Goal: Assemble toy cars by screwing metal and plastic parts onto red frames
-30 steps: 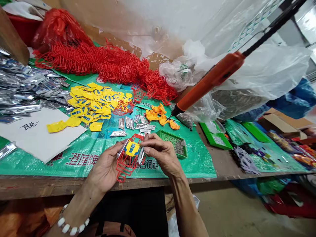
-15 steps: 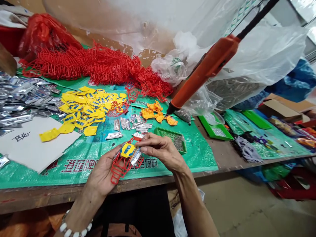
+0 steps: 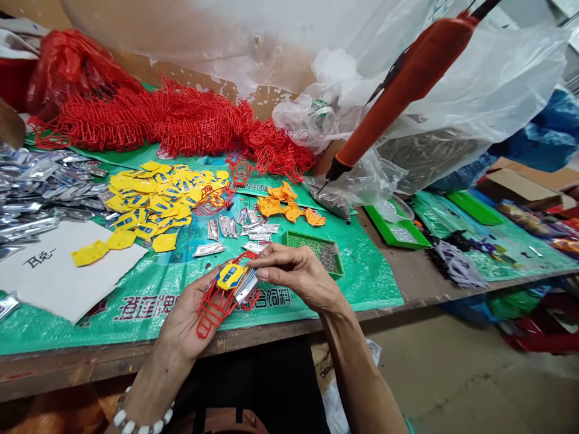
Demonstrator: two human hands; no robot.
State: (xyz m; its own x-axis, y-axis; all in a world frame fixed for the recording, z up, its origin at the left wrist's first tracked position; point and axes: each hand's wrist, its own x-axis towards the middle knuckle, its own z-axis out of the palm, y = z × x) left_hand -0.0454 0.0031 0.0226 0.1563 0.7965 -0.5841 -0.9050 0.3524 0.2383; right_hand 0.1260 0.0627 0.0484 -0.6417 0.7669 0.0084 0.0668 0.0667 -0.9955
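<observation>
Just above the table's front edge, my left hand [image 3: 181,319] is closed around a red plastic frame [image 3: 205,321] of thin bars. On the frame sits a yellow panel [image 3: 230,276] with blue print. A silver panel [image 3: 245,288] lies along the frame's right side, tilted. My right hand [image 3: 312,280] pinches the upper end of that silver panel between thumb and fingers; the fingertips hide the spot where it meets the frame. Beyond the hands lie loose silver panels [image 3: 260,229], orange curved pieces [image 3: 292,211] and a pile of yellow panels [image 3: 156,196].
A red electric screwdriver [image 3: 402,90] hangs at upper right. A green tray [image 3: 289,239] of small screws stands beside my right hand. Red frames [image 3: 181,120] are heaped along the back, silver pieces [image 3: 36,181] at left near white card [image 3: 67,271]. Another green tray [image 3: 409,242] stands farther right.
The hanging screwdriver has swung up and to the right, away from the orange pieces. Both hands keep their hold, with the frame shifted slightly left and tilted a little.
</observation>
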